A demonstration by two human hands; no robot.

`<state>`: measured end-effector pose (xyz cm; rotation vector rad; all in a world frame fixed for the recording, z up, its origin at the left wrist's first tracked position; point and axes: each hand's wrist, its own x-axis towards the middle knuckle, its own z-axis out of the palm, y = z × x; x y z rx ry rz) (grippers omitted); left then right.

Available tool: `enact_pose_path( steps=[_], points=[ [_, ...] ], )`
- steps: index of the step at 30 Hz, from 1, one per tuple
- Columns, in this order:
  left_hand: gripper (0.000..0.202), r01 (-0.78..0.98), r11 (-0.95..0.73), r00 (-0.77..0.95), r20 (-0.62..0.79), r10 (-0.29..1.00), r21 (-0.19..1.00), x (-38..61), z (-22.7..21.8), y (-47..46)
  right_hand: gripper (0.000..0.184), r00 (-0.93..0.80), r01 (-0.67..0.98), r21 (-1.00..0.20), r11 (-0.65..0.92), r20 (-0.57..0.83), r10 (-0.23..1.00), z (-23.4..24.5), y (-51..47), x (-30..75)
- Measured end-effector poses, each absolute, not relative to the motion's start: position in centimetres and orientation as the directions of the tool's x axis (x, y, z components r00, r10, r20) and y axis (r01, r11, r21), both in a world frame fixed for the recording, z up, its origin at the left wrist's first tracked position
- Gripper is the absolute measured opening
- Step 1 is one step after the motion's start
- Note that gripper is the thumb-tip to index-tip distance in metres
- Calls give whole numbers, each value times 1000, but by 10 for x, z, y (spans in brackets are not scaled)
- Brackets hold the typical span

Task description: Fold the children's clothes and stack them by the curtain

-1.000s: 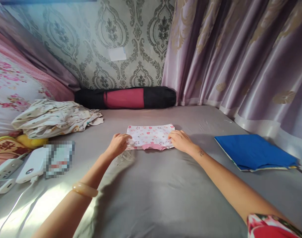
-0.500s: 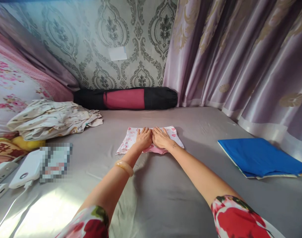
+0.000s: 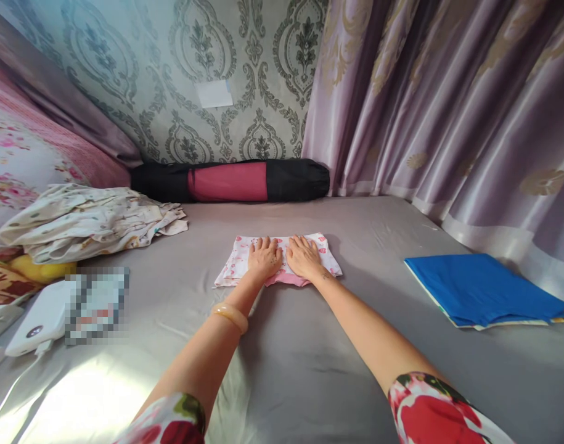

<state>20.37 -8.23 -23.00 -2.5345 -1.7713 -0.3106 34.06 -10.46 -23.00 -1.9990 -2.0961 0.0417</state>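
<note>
A small folded white garment (image 3: 235,262) with a pink heart print and a pink hem lies on the grey bed sheet (image 3: 309,357). Both of my hands rest flat on top of it, side by side, palms down. My left hand (image 3: 264,259) lies on its middle with fingers stretched out, and a pale bangle sits on that wrist. My right hand (image 3: 304,256) lies just to the right of it, fingers also stretched, nearly touching the left. Neither hand grips anything.
A crumpled cream patterned cloth (image 3: 87,219) lies at the left. A black and red roll bag (image 3: 230,180) lies against the wall. A folded blue cloth (image 3: 482,288) lies at the right by the curtain (image 3: 448,98). White devices (image 3: 29,317) lie at the near left.
One second ago my hands held the garment's left and right ends. They came together onto its middle and now press flat there, spread slightly apart compared with half a second ago.
</note>
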Motion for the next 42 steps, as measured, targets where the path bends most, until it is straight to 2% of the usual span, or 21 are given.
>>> enact_pose_path(
  steps=[8, 14, 19, 26, 29, 35, 38, 42],
  points=[
    [54, 972, -205, 182, 188, 965, 114, 198, -232, -78, 55, 214, 964, -202, -175, 189, 958, -232, -104, 345],
    [59, 979, -166, 148, 146, 978, 121, 179, -229, -74, 61, 304, 938, -222, -265, 166, 938, -232, -105, 350],
    [56, 971, -178, 167, 79, 983, 159, 156, -227, -70, 61, 260, 950, -211, -232, 119, 958, -226, -109, 360],
    [54, 917, -385, 382, 54, 923, 106, 119, -230, -59, 55, 60, 988, -145, -55, 34, 998, -217, -114, 395],
    [55, 892, -437, 434, 50, 899, 114, 108, -234, -56, 55, 0, 988, -154, -2, -17, 1000, -221, -114, 407],
    [57, 892, -433, 436, 5, 900, 127, 105, -231, -57, 56, 6, 981, -194, -14, -42, 999, -225, -114, 413],
    [55, 908, -411, 416, -42, 909, 82, 111, -222, -60, 55, 14, 983, -181, -24, -57, 998, -220, -114, 410],
    [46, 933, -360, 361, 51, 931, -20, 137, -209, -79, 54, 43, 990, -137, -41, 14, 999, -214, -122, 388]
  ],
)
